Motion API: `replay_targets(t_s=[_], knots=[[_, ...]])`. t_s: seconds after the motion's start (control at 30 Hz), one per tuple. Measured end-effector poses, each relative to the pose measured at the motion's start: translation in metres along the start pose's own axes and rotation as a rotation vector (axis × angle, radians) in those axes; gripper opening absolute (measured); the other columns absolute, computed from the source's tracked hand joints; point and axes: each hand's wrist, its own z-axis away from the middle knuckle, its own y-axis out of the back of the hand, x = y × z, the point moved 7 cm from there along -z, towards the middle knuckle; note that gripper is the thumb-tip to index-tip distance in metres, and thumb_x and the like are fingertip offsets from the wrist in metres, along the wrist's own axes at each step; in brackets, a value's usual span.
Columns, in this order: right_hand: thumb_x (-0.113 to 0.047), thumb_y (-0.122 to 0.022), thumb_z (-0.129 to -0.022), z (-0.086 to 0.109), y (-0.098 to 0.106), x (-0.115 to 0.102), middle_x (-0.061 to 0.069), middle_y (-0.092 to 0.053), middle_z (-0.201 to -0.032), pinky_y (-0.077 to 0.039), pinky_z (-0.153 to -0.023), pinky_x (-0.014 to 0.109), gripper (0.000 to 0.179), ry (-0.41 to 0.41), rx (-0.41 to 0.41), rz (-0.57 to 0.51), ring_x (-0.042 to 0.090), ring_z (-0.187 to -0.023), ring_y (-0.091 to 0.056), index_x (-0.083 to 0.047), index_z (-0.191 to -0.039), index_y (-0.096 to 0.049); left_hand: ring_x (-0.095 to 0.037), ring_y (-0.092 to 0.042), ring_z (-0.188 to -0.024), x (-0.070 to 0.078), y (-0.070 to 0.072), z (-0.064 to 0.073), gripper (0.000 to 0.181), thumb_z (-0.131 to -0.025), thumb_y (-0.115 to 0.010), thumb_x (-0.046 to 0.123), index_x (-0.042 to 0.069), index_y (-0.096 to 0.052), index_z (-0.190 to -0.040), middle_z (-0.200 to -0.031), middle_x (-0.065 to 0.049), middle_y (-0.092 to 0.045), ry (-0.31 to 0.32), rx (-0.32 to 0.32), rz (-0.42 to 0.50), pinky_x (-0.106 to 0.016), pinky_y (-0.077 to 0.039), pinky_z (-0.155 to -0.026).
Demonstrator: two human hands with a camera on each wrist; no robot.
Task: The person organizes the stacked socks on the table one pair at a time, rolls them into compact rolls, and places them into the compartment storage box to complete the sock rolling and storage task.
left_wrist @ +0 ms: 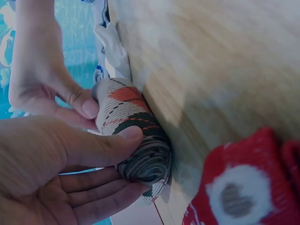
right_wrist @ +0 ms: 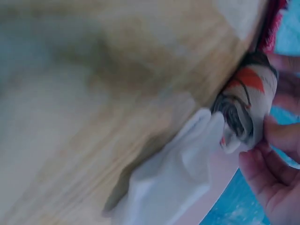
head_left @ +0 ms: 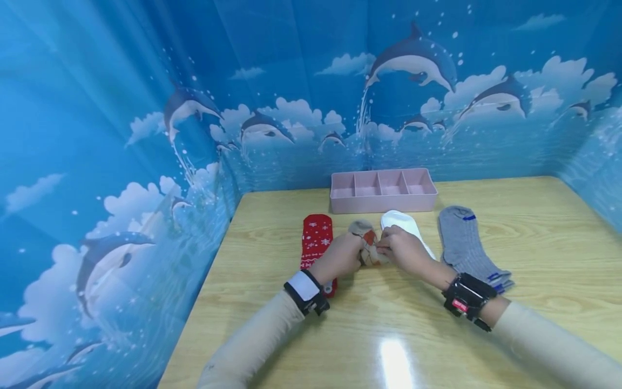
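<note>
A beige argyle sock [head_left: 371,239] with orange and dark diamonds lies on the table, rolled up from one end. At the roll's left end my left hand [head_left: 340,255] pinches it between thumb and fingers. My right hand [head_left: 407,249] grips the opposite end with its fingertips. Spiral layers of the rolled sock [left_wrist: 143,122] show in the left wrist view. To its left lies a red patterned sock [head_left: 318,237], partly behind the left hand. A white sock [head_left: 401,220] is partly hidden by the right hand, and farther right lie grey socks [head_left: 464,243] with blue bands.
Behind the socks stands a pink box [head_left: 384,204] with several compartments in a row. Everything sits on a wooden table [head_left: 350,340]. A blue dolphin-print curtain [head_left: 301,65] borders the back and sides.
</note>
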Motion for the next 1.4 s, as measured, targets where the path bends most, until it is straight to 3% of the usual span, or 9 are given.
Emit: replay_targets(t_s=[0.17,0.23,0.37,0.57,0.73,0.9,1.17,1.27,1.4], knots=[[-0.005,-0.08,-0.084,0.008,-0.006,-0.013,0.005,-0.065,-0.078,-0.051,-0.057,0.031,0.013,0.092,0.036,0.096,0.019,-0.071,-0.058,0.0,-0.095,-0.076,-0.01,-0.055,-0.064,-0.004,0.002,-0.006,0.012,-0.084,-0.078,0.003,0.011,-0.075,-0.092,-0.08,0.002,-0.071,0.005,-0.023,0.022,-0.02,-0.043,-0.056],[-0.015,-0.084,-0.082,0.011,-0.008,-0.014,0.005,-0.062,-0.081,-0.048,-0.056,0.029,0.027,0.102,0.034,0.102,0.018,-0.072,-0.055,0.002,-0.101,-0.074,-0.01,-0.053,-0.062,-0.006,0.002,-0.008,0.01,-0.084,-0.077,0.003,0.011,-0.074,-0.087,-0.074,0.003,-0.067,0.01,-0.033,0.035,-0.019,-0.041,-0.055],[-0.021,-0.094,-0.069,0.011,-0.012,-0.016,0.008,-0.06,-0.09,-0.05,-0.061,0.03,0.052,0.138,0.037,0.139,0.02,-0.08,-0.052,0.005,-0.107,-0.07,-0.01,-0.05,-0.06,-0.011,0.001,-0.014,0.011,-0.085,-0.076,0.003,0.012,-0.071,-0.08,-0.067,0.003,-0.06,0.047,-0.073,0.05,-0.02,-0.039,-0.055],[-0.017,-0.094,-0.067,0.002,-0.014,-0.015,0.008,-0.061,-0.087,-0.053,-0.065,0.034,0.04,0.176,0.002,0.196,0.022,-0.079,-0.054,0.001,-0.092,-0.069,-0.011,-0.054,-0.062,-0.011,-0.001,-0.022,0.012,-0.086,-0.073,0.003,0.011,-0.07,-0.078,-0.071,0.0,-0.065,0.04,-0.142,-0.015,-0.02,-0.042,-0.057],[-0.016,-0.094,-0.068,-0.012,-0.012,-0.011,0.005,-0.061,-0.081,-0.05,-0.063,0.034,0.029,0.139,-0.127,0.125,0.018,-0.074,-0.053,-0.005,-0.078,-0.069,-0.011,-0.055,-0.067,-0.01,0.002,-0.026,0.005,-0.086,-0.075,0.005,0.01,-0.074,-0.086,-0.083,-0.001,-0.072,0.024,-0.149,-0.061,-0.02,-0.044,-0.061],[-0.01,-0.091,-0.069,-0.027,-0.012,-0.006,-0.003,-0.052,-0.069,-0.039,-0.057,0.028,0.03,0.131,-0.256,-0.013,0.011,-0.063,-0.044,-0.009,-0.067,-0.062,-0.011,-0.055,-0.069,-0.01,0.01,-0.03,0.009,-0.084,-0.078,0.005,0.011,-0.078,-0.091,-0.087,0.0,-0.074,0.027,-0.102,-0.1,-0.02,-0.044,-0.061],[-0.006,-0.082,-0.076,-0.035,-0.016,0.006,-0.011,-0.032,-0.06,-0.025,-0.055,0.022,0.028,0.056,-0.46,-0.192,0.005,-0.055,-0.028,-0.011,-0.063,-0.058,-0.013,-0.054,-0.065,-0.014,0.001,-0.027,0.012,-0.082,-0.082,0.012,0.013,-0.07,-0.085,-0.075,0.001,-0.064,0.039,-0.176,0.051,-0.023,-0.044,-0.057],[-0.007,-0.078,-0.078,-0.033,-0.017,0.005,-0.012,-0.026,-0.058,-0.023,-0.054,0.021,0.037,0.038,-0.475,-0.233,0.004,-0.053,-0.025,-0.017,-0.059,-0.047,-0.012,-0.055,-0.07,-0.016,-0.001,-0.025,0.016,-0.08,-0.087,0.016,0.014,-0.073,-0.088,-0.08,0.003,-0.064,0.04,-0.175,0.075,-0.022,-0.044,-0.061],[-0.006,-0.074,-0.077,-0.029,-0.018,-0.001,-0.01,-0.026,-0.062,-0.023,-0.055,0.02,0.044,0.057,-0.419,-0.249,0.003,-0.055,-0.024,-0.02,-0.059,-0.036,-0.011,-0.056,-0.074,-0.019,0.0,-0.022,0.019,-0.077,-0.088,0.016,0.014,-0.073,-0.088,-0.086,0.003,-0.064,0.053,-0.163,0.063,-0.022,-0.043,-0.064]])
